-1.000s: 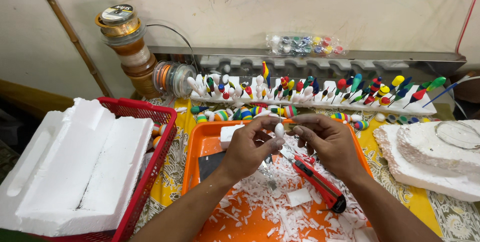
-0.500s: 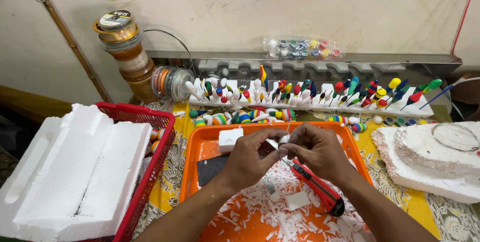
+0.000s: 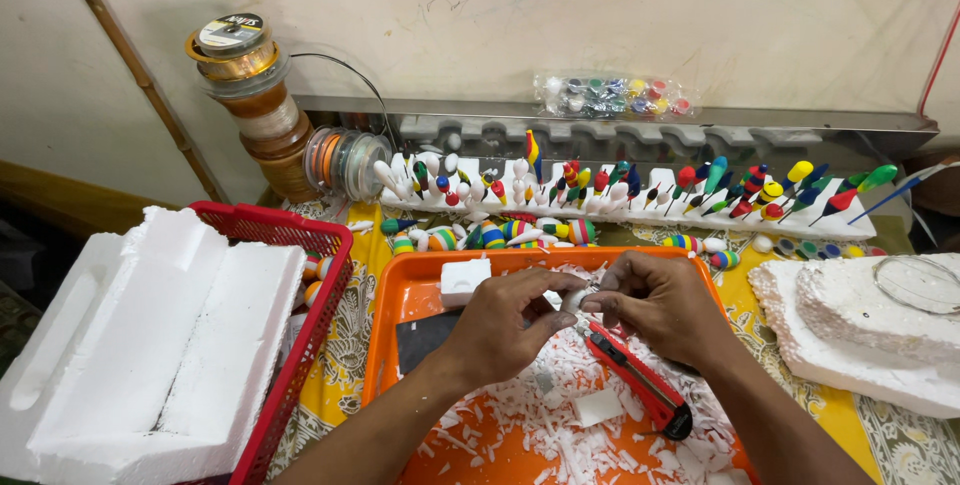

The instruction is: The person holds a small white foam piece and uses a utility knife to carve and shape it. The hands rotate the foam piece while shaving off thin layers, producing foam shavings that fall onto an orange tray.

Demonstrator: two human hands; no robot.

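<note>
A large block of white foam packing (image 3: 140, 345) fills the red plastic basket (image 3: 325, 280) at the left of the desk (image 3: 345, 365), which is covered with a yellow patterned cloth. At the right lie rough slabs of white foam (image 3: 860, 330), with a coil of clear line (image 3: 920, 283) resting on top. In the middle sits an orange tray (image 3: 395, 335), its floor strewn with white foam shavings (image 3: 520, 425), a small white foam cube (image 3: 465, 280) near its far rim and a dark square pad (image 3: 425, 337) beside the left wrist. Behind the tray a long white foam rack (image 3: 620, 210) holds rows of painted fishing floats (image 3: 700, 185), and more striped floats (image 3: 480, 237) lie loose in front of it. Spools of line (image 3: 245, 85) stand stacked at the back left. A red utility knife (image 3: 640, 380) lies in the tray under the right hand (image 3: 660, 305). The left hand (image 3: 505, 325) and right hand meet over the tray, their grip pinched from both sides on a small white foam piece (image 3: 572, 299) held between the fingertips, just above the shavings.
</note>
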